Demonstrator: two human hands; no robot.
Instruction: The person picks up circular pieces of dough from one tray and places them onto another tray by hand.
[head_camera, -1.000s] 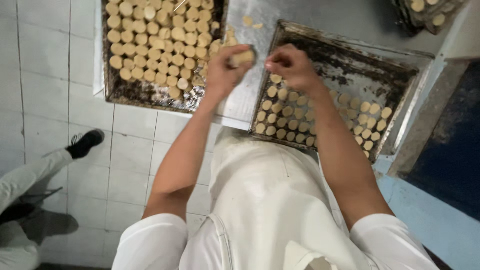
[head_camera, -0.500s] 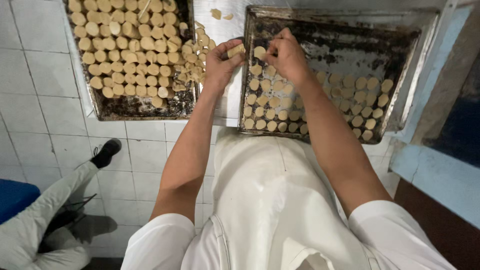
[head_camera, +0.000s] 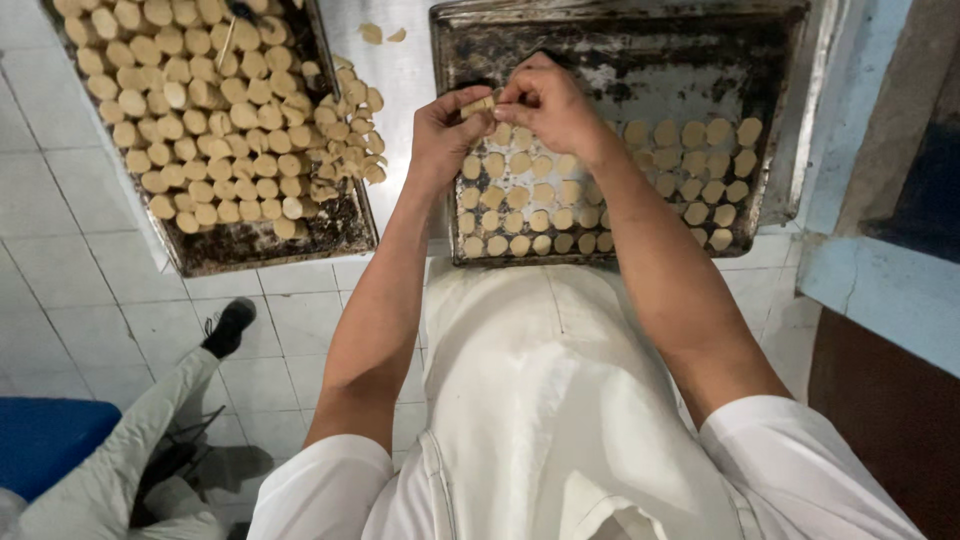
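Over the right tray (head_camera: 780, 60), a dark, worn baking sheet on a steel counter (head_camera: 405, 90), the person's two hands meet. The left hand (head_camera: 445, 135) and the right hand (head_camera: 545, 105) are closed together on a small pale dough piece (head_camera: 481, 104), which is pinched between the fingertips of both, just above the tray's upper left part. How much more dough the palms hide cannot be told. Below the hands, rows of round dough discs (head_camera: 690, 165) cover the tray's near half; its far half is bare, blackened metal. Just beside it to the left sits a second tray (head_camera: 260, 250), packed with discs, some heaped loosely at its right edge and spilling toward the counter. Two scraps (head_camera: 383, 34) lie on the counter between the trays. The person wears a white shirt and apron. On the tiled floor to the left, another person's leg in pale trousers ends in a black shoe (head_camera: 228, 327), near a blue seat (head_camera: 45, 440).
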